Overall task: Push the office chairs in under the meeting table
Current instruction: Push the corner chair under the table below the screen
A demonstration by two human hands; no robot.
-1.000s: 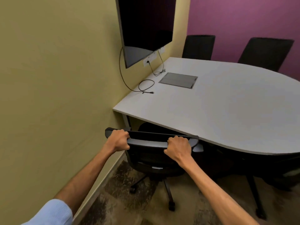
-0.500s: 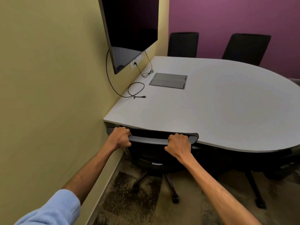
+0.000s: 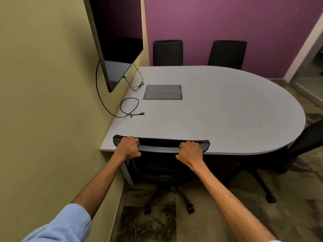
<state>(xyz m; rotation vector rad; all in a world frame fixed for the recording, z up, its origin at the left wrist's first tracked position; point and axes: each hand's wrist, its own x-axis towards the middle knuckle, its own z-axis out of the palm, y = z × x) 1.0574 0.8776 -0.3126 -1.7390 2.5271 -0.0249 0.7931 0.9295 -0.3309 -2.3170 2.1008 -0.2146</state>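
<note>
Both hands, left (image 3: 129,147) and right (image 3: 190,152), grip the chair (image 3: 161,165) top, its back meeting the table (image 3: 218,119) edge; pushing looks done, so next release and take the right-hand chair (image 3: 304,145)

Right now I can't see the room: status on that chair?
Left hand, right hand gripping chair top. Backrest at table edge. Nothing blocking.

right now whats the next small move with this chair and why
Probably let go and turn to the chair at the right. Both the left hand and right hand grip the near chair, whose backrest top already overlaps the table edge.
</note>
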